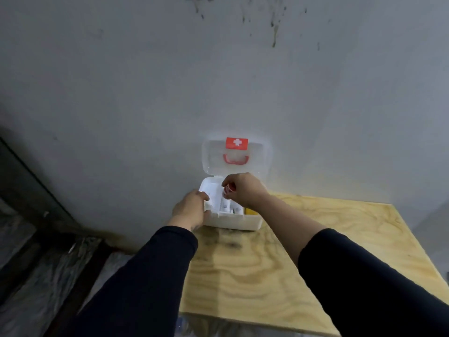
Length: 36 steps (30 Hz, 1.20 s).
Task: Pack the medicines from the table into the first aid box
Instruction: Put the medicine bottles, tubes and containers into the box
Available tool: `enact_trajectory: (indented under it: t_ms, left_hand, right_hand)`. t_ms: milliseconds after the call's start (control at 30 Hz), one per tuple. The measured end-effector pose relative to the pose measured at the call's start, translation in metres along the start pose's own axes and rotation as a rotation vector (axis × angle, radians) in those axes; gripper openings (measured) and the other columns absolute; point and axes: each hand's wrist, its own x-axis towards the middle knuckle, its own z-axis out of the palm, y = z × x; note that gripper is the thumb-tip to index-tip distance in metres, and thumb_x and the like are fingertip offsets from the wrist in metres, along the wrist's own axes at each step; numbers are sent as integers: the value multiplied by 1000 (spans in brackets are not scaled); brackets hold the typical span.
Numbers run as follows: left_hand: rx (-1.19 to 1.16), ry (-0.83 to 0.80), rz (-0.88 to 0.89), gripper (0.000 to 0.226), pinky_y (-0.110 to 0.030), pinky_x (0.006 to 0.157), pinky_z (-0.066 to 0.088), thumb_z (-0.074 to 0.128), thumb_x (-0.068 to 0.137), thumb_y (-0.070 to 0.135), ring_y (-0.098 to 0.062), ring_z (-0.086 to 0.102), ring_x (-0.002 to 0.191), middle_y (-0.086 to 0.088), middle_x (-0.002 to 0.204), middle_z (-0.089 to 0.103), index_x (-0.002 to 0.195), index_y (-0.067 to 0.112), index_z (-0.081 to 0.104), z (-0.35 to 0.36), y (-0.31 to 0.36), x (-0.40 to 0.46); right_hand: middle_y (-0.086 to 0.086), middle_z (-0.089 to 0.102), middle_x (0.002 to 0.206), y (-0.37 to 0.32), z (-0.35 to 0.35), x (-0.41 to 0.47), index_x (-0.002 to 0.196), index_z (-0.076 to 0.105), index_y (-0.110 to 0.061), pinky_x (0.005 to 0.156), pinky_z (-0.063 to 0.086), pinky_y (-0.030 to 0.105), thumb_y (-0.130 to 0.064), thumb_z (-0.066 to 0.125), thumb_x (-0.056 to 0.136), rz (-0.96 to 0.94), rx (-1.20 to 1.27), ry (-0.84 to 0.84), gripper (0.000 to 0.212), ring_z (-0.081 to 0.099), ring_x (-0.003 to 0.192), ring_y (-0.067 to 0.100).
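Note:
A white first aid box (pixel 234 221) stands open at the far left corner of the plywood table, against the wall. Its clear lid (pixel 213 156), with a red cross label and a red handle, leans upright on the wall. Inside lie white medicine packets (pixel 215 198) and something yellow (pixel 251 211) at the right. My left hand (pixel 190 210) grips the box's left wall. My right hand (pixel 244 189) hovers over the box, fingers pinched on a small red and white item (pixel 228 189), too small to identify.
The plywood table (pixel 279 263) stretches toward me and to the right. A stained grey wall (pixel 170 81) rises directly behind the box. Left of the table, the floor holds dark beams and plastic sheeting (pixel 36 263).

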Motion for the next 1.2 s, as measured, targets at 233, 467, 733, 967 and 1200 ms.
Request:
enact_trajectory:
  t_ms: [233,467,733,967,1200]
  left_hand:
    - [-170,-92,66,65,-40,97,49,71,77,45,-24,54,120,-3,134,54,134,23,48,5,-34,44]
    - [-258,-163,99,87,-44,92,53,66,56,67,-20,58,115,5,129,56,134,37,39,39,-52,81]
    - [-318,-174,124,85,-45,101,46,71,72,52,-23,51,126,2,141,49,144,30,34,30,-51,70]
    - [-275,-162,143,79,-45,94,50,72,75,54,-24,56,117,2,133,54,141,31,35,35,-51,74]
    - [-251,-164,139,81,-41,95,49,71,76,55,-23,54,121,2,135,52,142,27,33,41,-52,79]
  right_hand:
    - [10,66,117,-17,56,71,116,65,-16,89,48,34,-12,54,89,90,-55,8,30,59,110,29]
    - [13,61,116,-19,86,100,117,66,-13,89,48,32,-7,54,89,155,-21,-6,31,60,106,30]
    - [11,49,124,-14,68,93,127,60,-14,99,45,33,-12,61,87,208,43,83,40,59,105,29]
    - [8,62,118,-6,78,84,121,60,-12,89,51,35,-8,60,88,242,-10,141,33,61,104,27]
    - [10,59,115,-2,88,90,116,62,-11,87,51,39,0,55,88,242,-142,148,31,55,107,28]
